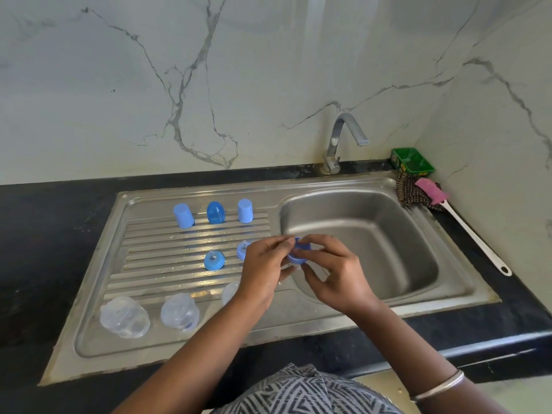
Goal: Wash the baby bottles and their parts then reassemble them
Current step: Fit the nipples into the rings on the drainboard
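Pinching a blue collar ring (295,254) between both hands (301,271) above the sink's edge (286,201).

We face a corner where two white marble-look walls (268,70) meet, both crossed by grey veins, the right one (501,100) angling toward us. Soft daylight washes the stone, with a brighter streak high near the middle. Below runs a black counter (56,216) holding a steel sink unit (98,297) with a ribbed drainboard on the left and a basin on the right. A chrome tap (343,138) curves over the basin from the back edge. At the lower right we glimpse a pale floor (513,392).
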`<state>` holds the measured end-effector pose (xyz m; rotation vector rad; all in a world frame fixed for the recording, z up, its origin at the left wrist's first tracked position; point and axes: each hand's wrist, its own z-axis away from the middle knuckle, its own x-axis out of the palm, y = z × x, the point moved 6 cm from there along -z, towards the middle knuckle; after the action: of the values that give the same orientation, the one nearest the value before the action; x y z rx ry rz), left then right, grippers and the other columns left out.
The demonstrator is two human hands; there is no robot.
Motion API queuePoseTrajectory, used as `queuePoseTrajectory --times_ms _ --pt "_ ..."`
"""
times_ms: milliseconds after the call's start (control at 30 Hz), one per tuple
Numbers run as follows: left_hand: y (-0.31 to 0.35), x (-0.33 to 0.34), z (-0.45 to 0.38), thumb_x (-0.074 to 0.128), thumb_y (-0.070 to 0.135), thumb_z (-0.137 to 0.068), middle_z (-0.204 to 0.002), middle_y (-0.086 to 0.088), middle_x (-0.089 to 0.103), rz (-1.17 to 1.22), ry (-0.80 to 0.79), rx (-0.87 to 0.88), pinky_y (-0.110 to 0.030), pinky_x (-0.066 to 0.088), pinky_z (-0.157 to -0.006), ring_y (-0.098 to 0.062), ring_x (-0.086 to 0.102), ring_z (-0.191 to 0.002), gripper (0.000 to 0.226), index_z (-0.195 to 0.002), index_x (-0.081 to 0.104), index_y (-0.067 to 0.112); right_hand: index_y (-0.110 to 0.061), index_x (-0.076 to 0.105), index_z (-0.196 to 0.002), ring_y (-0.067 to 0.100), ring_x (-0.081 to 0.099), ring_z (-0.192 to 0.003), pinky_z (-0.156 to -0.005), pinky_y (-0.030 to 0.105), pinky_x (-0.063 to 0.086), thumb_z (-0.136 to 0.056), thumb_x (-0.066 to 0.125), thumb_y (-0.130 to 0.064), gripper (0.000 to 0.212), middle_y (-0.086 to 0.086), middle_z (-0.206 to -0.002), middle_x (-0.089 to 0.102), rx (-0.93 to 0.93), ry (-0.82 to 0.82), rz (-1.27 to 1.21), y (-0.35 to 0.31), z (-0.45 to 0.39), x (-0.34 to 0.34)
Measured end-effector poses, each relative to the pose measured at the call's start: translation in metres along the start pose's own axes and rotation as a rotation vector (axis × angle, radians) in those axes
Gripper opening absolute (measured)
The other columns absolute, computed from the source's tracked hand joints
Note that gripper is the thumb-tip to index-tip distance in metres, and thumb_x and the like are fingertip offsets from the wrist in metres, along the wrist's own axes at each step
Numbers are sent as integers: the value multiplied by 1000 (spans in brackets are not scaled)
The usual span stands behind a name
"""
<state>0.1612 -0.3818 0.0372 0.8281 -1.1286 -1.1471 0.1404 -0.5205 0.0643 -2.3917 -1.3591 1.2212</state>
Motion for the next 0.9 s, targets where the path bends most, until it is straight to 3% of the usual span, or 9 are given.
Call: queuePoseTrajectory --times_ms 100,167,233,333,433,533,633,800,900 --pt "0 -1 -3 58 13 -99 -93 -9 76 -64 20 129 -29 56 -77 -20 73 -89 18 -107 73 8 -7 75 -107 22 62 -114 -87 32 55 -77 66 4 34 6 -119 62 121 64 -191 -4 1 -4" --pt "0 -4 -6 60 16 -99 -92 -6 76 -139 56 218 -31 54 -77 -19 72 -86 18 -108 74 12 -15 73 -106 18 66 -106 -74 31 59 -84 69 -7 24 -2 -113 64 354 112 -324 2 -1 -4" --pt "-2 -5 -8 62 19 -98 -90 0 75 -199 72 265 -26 51 -73 -10 68 -79 17 -109 74 16 -24 69 -103 18 72 -92 -67 42 61 -88 73 -14 18 -8 -103 68 594 74 -448 10 0 5" --pt "-3 -6 -8 62 19 -98 -87 6 73 -246 83 281 -18 46 -68 -2 62 -72 18 -111 74 18 -29 58 -101 22 74 -84 -73 46 61 -81 78 -14 32 0 -95 73 795 58 -519 19 3 11" --pt "-6 -8 -7 61 19 -98 -99 4 75 -268 85 267 -25 52 -76 -7 67 -87 20 -114 73 19 -21 61 -105 26 74 -82 -70 38 62 -81 78 -9 32 12 -91 74 981 -14 -617 25 5 17" --pt "-7 -8 -7 61 16 -98 -102 3 75 -262 59 231 -34 56 -85 -14 70 -97 20 -114 73 20 -6 72 -94 29 74 -81 -73 33 61 -78 79 -3 18 18 -88 73 1026 -32 -634 26 3 20" --pt "-3 -8 -6 67 16 -92 -95 5 76 -361 27 225 -37 59 -87 -10 71 -93 20 -109 76 21 -3 74 -91 30 74 -82 -75 35 62 -73 83 -1 20 20 -86 73 1028 -17 -627 28 2 19" --pt "5 -11 -5 74 18 -85 -90 9 77 -466 62 248 -34 58 -87 -6 71 -90 20 -104 79 22 -19 77 -80 29 73 -79 -78 50 61 -61 85 -15 21 8 -78 74 998 -49 -493 33 2 18" --pt "7 -12 -5 76 15 -82 -92 10 77 -503 84 258 -23 55 -85 -2 69 -91 22 -104 79 20 -23 76 -78 22 73 -75 -76 50 61 -63 86 -17 20 1 -76 73 978 -39 -418 34 3 17"
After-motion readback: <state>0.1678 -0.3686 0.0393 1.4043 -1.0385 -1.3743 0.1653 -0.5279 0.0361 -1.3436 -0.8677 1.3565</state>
